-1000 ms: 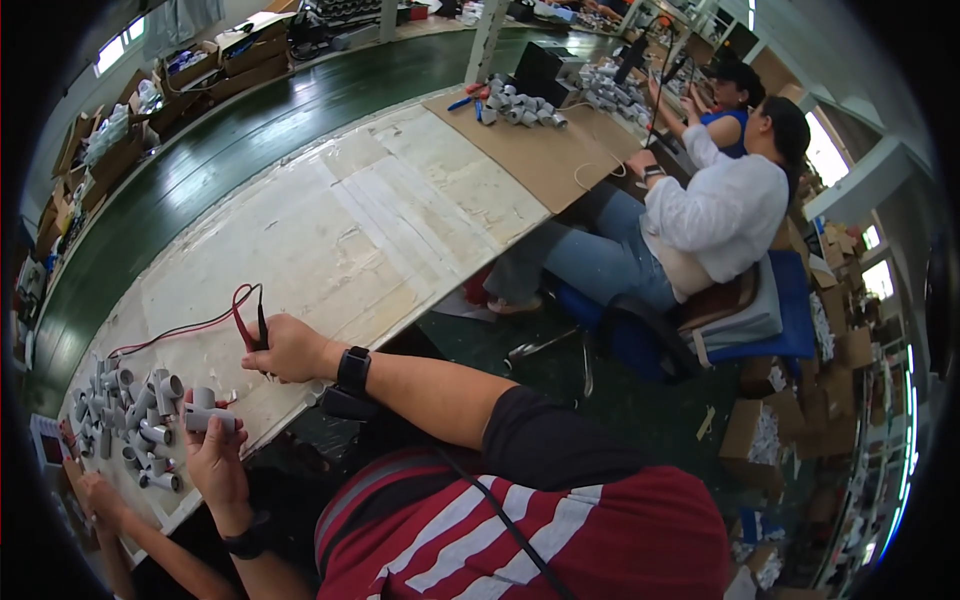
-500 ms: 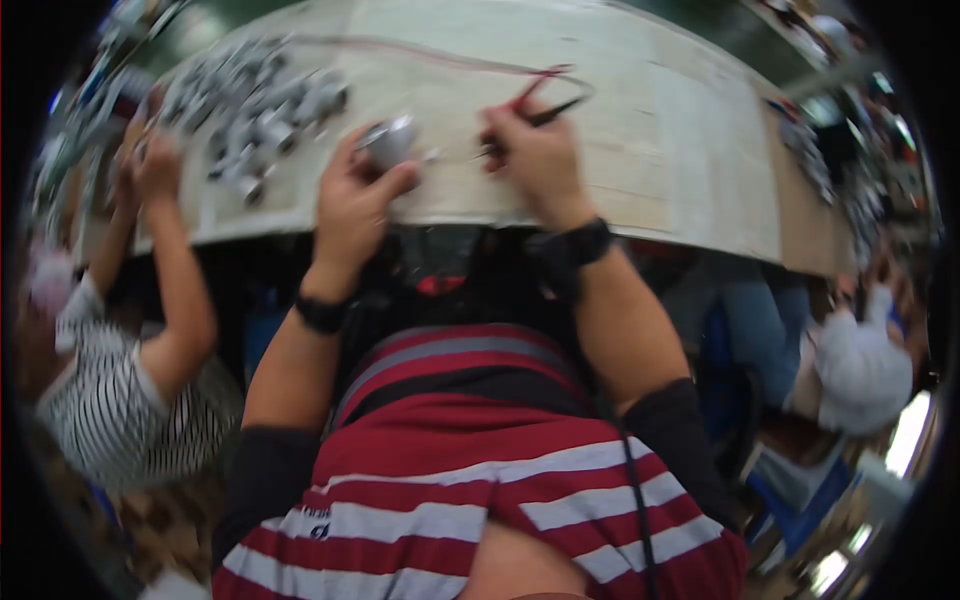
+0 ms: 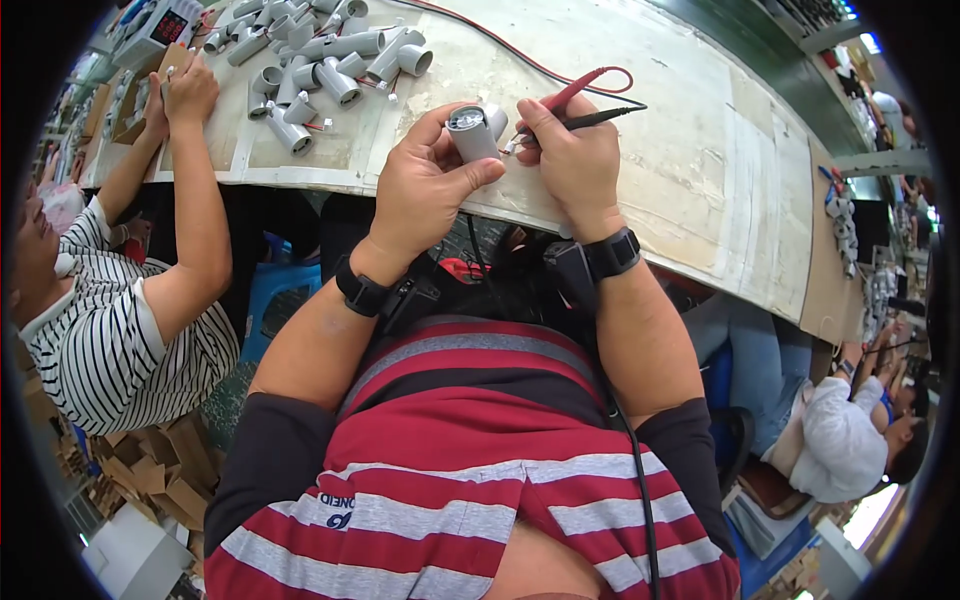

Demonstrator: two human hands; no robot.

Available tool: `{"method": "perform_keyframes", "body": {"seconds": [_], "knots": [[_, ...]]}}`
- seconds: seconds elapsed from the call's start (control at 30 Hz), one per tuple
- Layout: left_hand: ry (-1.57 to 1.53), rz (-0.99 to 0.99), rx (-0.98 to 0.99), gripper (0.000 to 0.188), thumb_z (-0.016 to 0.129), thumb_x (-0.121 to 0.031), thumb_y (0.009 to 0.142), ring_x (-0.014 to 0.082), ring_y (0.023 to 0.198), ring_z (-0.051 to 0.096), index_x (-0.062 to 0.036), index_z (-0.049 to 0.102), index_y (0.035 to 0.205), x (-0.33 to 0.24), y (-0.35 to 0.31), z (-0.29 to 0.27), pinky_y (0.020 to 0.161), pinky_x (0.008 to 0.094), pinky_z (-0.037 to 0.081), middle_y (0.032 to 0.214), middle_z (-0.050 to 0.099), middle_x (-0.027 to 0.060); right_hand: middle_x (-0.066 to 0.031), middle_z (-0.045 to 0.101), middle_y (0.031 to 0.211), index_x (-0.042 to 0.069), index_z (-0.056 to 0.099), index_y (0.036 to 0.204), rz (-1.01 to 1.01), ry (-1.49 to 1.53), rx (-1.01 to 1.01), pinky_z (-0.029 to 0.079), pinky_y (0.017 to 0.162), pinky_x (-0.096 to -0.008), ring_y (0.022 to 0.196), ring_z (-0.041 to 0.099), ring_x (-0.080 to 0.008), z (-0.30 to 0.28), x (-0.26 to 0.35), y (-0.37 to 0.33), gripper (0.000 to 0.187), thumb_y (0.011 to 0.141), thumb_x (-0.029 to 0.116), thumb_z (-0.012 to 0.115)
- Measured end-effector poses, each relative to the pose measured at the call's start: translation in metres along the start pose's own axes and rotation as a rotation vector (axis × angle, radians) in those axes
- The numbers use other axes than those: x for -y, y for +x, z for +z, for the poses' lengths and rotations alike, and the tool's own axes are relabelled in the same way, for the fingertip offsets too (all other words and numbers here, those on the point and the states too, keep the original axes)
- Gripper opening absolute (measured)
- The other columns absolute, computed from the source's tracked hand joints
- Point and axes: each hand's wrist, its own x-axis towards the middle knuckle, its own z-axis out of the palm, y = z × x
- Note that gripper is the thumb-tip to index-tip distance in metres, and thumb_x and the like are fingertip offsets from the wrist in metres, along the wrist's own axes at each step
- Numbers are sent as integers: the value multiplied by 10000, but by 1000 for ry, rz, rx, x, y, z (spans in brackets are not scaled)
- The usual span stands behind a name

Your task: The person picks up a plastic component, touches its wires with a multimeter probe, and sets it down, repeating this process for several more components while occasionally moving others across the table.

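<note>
My left hand (image 3: 425,190) is closed round a grey cylindrical plastic housing (image 3: 476,143), tilted with its end facing up and metal-looking parts inside the opening. A small white connector (image 3: 512,146) on short thin wires sits between the housing and my right fingertips. My right hand (image 3: 575,165) pinches a red test probe (image 3: 577,90) and a black test probe (image 3: 600,117) together, their tips at the connector. Whether the tips touch its contacts is too small to tell. Both hands are just above the table's near edge.
Several similar grey housings (image 3: 340,80) with wired connectors lie in a pile on the worn table (image 3: 690,170), left of my hands. The probe leads (image 3: 480,28) run across its far side. At the left a co-worker's hands (image 3: 190,95) work near a meter with a red display (image 3: 165,30).
My hands have come closer together, bringing the probes to the housing's connector. My view has shifted, and the blur of the earlier frame is gone.
</note>
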Motion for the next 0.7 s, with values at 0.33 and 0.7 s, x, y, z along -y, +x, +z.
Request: {"method": "perform_keyframes", "body": {"seconds": [0.33,0.7], "knots": [[-51,30,26,573,767,40,882,132,1006,676,-53,531,1396,6,3,-4,869,278,570,1120,706,90,-66,711,768,-3,686,928,-37,-75,-12,507,523,-237,589,645,-108,5,-7,2,157,935,140,747],[-87,71,38,581,774,35,864,123,977,690,-40,539,1389,22,7,-7,848,274,575,1107,720,70,-48,688,749,14,662,927,-85,-69,-66,483,532,-236,586,622,-107,10,-17,-1,108,947,99,726]]}}
